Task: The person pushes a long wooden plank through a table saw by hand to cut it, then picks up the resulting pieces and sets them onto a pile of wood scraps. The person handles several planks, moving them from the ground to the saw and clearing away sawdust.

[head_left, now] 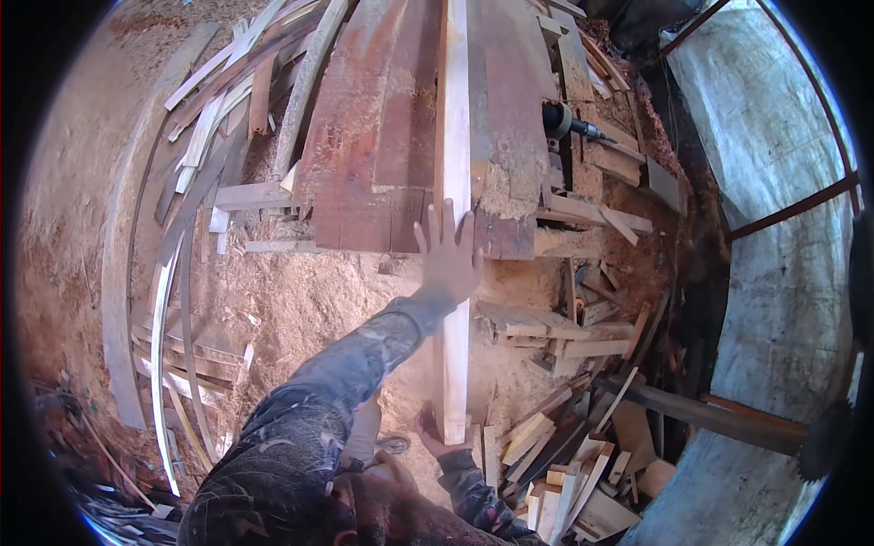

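A long pale squared timber [455, 136] runs from the top of the head view over weathered reddish boards [355, 146] toward my body. My left hand [446, 250] lies on it near the boards' front edge, fingers spread. Lower down, my right hand [439, 429] is wrapped round the timber's near end from beneath, partly hidden by it. Both forearms enter from below, the left one crossing the sawdust-covered ground.
A black power tool [564, 123] rests right of the boards. Long loose strips [166, 328] lie left, offcuts [583, 491] are heaped lower right. A pale sheet [774, 291] on dark framing borders the right, with a toothed blade [824, 437] at the rim.
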`<state>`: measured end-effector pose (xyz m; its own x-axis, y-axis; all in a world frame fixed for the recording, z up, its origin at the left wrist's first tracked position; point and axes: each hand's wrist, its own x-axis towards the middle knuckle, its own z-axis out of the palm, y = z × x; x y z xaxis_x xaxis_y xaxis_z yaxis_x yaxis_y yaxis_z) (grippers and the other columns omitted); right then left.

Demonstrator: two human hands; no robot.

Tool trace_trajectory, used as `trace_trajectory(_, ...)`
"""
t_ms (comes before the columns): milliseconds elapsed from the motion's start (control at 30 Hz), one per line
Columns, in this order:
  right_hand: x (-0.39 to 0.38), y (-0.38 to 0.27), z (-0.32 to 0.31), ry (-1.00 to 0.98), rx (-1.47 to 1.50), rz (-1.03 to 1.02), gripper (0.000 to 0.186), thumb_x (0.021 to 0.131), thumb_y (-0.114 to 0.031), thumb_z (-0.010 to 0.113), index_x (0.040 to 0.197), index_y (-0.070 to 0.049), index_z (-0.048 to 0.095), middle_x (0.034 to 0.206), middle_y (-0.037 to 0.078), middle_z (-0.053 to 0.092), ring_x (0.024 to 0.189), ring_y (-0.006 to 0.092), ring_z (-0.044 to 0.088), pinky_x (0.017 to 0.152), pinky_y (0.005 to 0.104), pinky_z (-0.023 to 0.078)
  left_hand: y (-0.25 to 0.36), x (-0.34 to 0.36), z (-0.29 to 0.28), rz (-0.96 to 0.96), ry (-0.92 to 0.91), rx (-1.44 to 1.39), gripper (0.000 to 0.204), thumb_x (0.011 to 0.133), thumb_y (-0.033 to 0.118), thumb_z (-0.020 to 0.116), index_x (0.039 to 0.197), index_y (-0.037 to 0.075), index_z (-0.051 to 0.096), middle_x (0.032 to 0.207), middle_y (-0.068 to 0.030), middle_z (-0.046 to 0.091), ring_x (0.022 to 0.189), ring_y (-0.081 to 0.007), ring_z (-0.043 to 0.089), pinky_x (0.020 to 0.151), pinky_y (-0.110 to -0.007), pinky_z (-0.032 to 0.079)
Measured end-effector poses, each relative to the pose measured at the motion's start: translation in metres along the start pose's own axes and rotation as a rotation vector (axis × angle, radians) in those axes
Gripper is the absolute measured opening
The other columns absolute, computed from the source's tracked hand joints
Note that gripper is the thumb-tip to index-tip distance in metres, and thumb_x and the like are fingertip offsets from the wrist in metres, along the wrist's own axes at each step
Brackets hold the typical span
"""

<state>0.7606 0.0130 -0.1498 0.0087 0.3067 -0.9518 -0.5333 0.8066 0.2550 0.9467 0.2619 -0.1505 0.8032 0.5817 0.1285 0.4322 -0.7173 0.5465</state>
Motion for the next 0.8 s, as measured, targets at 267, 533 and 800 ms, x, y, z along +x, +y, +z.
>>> trace_trajectory(267,0.005,0.002,-0.005,-0.078,-0.034,-0.013,0.061,0.087,-0.046,0.039,0.121,-0.001,0.061,0.117,0.024,0.062,0.113,0.0391,0.058,0.097,0.0542,0.045,-0.003,0.004,0.007,-0.015,-0.029,-0.008,0.062,0.092,0.026,0.048,0.149,0.006,0.035,0.160,-0.0236,0.009,0.147,-0.0475,0.002,0.114,-0.067,0.002)
trace_trajectory(533,0.005,0.008,0.017,-0.014,0.074,0.012,0.059,0.090,-0.045,0.040,0.121,0.001,0.060,0.120,0.023,0.062,0.115,0.0377,0.058,0.097,0.0536,0.045,-0.008,0.024,0.006,-0.026,-0.048,0.017,0.066,0.090,0.027,0.051,0.150,0.006,0.031,0.161,-0.0217,0.010,0.148,-0.0466,0.003,0.114,-0.067,0.003)
trace_trajectory(800,0.014,0.009,0.033,0.016,0.007,-0.022,0.050,0.090,-0.033,0.039,0.122,-0.001,0.060,0.115,0.020,0.064,0.110,0.0357,0.060,0.098,0.0546,0.044,-0.009,0.040,0.004,-0.032,-0.058,0.008,0.066,0.091,0.025,0.049,0.151,0.007,0.030,0.161,-0.0212,0.010,0.148,-0.0471,0.003,0.114,-0.067,0.003)
